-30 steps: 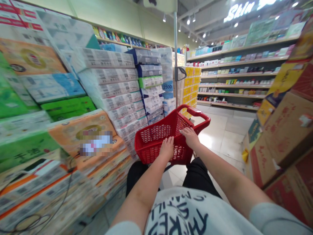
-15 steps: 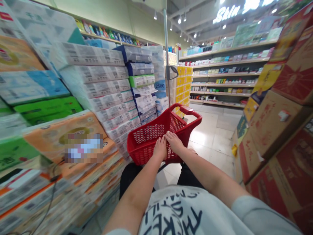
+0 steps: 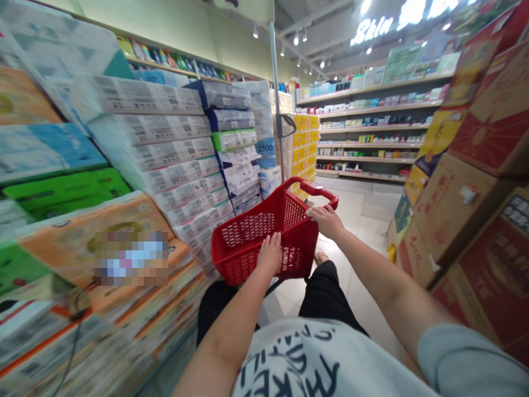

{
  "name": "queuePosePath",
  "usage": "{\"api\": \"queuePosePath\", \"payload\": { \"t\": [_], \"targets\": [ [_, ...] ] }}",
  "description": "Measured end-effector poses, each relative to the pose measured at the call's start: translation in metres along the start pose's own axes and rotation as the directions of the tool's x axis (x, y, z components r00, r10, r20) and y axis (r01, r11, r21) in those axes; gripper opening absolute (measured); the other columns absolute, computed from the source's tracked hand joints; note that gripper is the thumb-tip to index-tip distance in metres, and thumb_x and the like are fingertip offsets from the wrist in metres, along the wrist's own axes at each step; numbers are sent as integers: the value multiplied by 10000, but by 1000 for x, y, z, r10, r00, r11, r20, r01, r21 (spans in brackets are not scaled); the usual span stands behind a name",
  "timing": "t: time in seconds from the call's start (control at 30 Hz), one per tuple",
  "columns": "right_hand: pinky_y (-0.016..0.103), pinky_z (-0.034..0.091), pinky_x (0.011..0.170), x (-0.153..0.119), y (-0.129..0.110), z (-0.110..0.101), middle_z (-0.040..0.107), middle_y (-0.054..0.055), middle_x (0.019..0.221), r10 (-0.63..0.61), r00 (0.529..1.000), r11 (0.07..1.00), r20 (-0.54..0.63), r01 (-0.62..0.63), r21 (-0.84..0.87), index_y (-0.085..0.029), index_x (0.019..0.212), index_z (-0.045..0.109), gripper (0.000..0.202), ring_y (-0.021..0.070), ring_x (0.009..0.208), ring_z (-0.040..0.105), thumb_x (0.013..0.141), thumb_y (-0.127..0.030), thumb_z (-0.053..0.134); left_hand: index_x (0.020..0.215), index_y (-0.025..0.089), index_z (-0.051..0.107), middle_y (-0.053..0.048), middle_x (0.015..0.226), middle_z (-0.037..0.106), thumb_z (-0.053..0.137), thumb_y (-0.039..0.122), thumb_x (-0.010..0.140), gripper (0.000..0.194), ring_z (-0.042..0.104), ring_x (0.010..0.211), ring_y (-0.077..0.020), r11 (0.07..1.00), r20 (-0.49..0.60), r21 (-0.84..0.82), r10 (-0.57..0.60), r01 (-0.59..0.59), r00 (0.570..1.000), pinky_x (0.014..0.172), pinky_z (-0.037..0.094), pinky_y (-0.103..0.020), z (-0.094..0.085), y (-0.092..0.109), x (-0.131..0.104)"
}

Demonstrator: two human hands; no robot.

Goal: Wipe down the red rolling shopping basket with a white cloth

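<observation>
A red plastic shopping basket (image 3: pixel 243 264) with perforated walls and a raised handle (image 3: pixel 316 190) stands right in front of my legs. Over its near rim lie the fingers of my left hand (image 3: pixel 270 255), closed on the edge. Farther right, my right hand (image 3: pixel 327 219) grips the rim close to the handle's base, its thumb side toward the basket. Through the wall holes I see nothing inside, and part of the basket's floor is hidden by the near side.
Tall stacks of wrapped tissue packs (image 3: pixel 165 143) line the left side. Cardboard cartons (image 3: pixel 450 204) are piled on the right. A metal pole (image 3: pixel 276 88) rises behind the basket. Stocked shelves (image 3: pixel 372 127) stand beyond the tiled floor (image 3: pixel 351 248).
My right hand has moved from beside my left hand to the right along the rim, toward the handle. My left hand stays on the near rim. My right foot now shows beside the basket.
</observation>
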State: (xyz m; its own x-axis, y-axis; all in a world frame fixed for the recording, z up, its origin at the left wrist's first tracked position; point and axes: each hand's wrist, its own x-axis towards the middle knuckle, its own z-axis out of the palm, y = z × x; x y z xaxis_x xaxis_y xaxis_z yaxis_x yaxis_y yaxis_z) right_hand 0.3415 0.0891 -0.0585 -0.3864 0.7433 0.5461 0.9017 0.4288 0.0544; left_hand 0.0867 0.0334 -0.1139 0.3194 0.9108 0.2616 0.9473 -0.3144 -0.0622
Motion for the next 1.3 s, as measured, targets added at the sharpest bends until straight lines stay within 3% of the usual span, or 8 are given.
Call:
{"api": "queuePosePath", "payload": {
  "t": [0.1, 0.23, 0.43, 0.63, 0.97, 1.1, 1.2, 1.3],
  "targets": [
    [350, 296, 982, 4, -9, -1, 606, 133, 1189, 130, 991, 991, -18, -131, -9, -126, 1151, 608, 345, 254, 1120, 496, 850, -124, 438, 1501, 116, 183, -123, 1546, 274, 404, 217, 868, 678, 249, 1418, -307, 1000, 8, 20, 22, -22, 1000, 1139, 265, -448, 1, 5, -4],
    [365, 320, 905, 1, -24, -4, 627, 137, 1013, 263, 963, 964, -57, -265, -23, -133, 999, 632, 242, 264, 997, 514, 867, -172, 433, 1502, 97, 163, -112, 1580, 168, 458, 194, 825, 746, 175, 1438, -326, 997, 7, 62, 52, -52, 999, 1157, 232, -438, 6, 9, -14],
    [350, 319, 896, -17, -39, -13, 630, 112, 1026, 221, 972, 975, -86, -222, -6, -151, 980, 625, 233, 250, 985, 506, 821, -141, 455, 1492, 53, 182, -151, 1575, 159, 512, 233, 798, 789, 128, 1438, -370, 994, -25, 90, 68, -66, 997, 1165, 198, -463, 12, -3, -17],
    [377, 315, 876, -23, -69, -19, 632, 117, 1003, 249, 959, 967, -134, -253, -15, -158, 960, 626, 207, 261, 964, 507, 834, -160, 463, 1484, 45, 208, -161, 1569, 172, 483, 289, 826, 753, 147, 1440, -350, 997, -41, 61, 54, -51, 998, 1153, 241, -442, 9, -20, -14],
    [371, 324, 888, -49, -110, -27, 623, 95, 1042, 102, 969, 994, -226, -107, -11, -162, 1153, 601, 318, 244, 964, 511, 852, -159, 497, 1491, 76, 166, -138, 1577, 144, 383, 63, 779, 745, 217, 1436, -264, 995, 23, -81, -51, 53, 998, 1149, 265, -413, 13, -35, -9],
    [369, 339, 900, -46, -120, -32, 635, 108, 1057, 73, 980, 996, -184, -82, -43, -145, 1175, 599, 317, 247, 993, 520, 891, -140, 457, 1466, 85, 230, -152, 1558, 219, 391, 73, 796, 689, 281, 1412, -277, 974, 5, -212, -87, 86, 996, 1135, 305, -454, 15, -43, 0],
    [364, 364, 885, -35, -120, -34, 650, 119, 1056, 92, 991, 995, -100, -96, -34, -145, 1166, 605, 315, 250, 1010, 543, 907, -131, 426, 1431, 102, 293, -172, 1527, 296, 412, 167, 862, 585, 275, 1413, -292, 935, -108, -349, -109, 65, 988, 1134, 305, -497, 9, -34, 8],
    [354, 389, 902, -24, -117, -37, 614, 120, 1209, 127, 990, 991, -63, -124, 40, -148, 1264, 533, 407, 246, 1086, 550, 872, -92, 439, 1457, 125, 246, -154, 1543, 264, 330, 305, 954, 541, 212, 1439, -250, 858, -337, -485, -3, -171, 942, 1161, 272, -476, -7, -7, 13]
  ]
}}
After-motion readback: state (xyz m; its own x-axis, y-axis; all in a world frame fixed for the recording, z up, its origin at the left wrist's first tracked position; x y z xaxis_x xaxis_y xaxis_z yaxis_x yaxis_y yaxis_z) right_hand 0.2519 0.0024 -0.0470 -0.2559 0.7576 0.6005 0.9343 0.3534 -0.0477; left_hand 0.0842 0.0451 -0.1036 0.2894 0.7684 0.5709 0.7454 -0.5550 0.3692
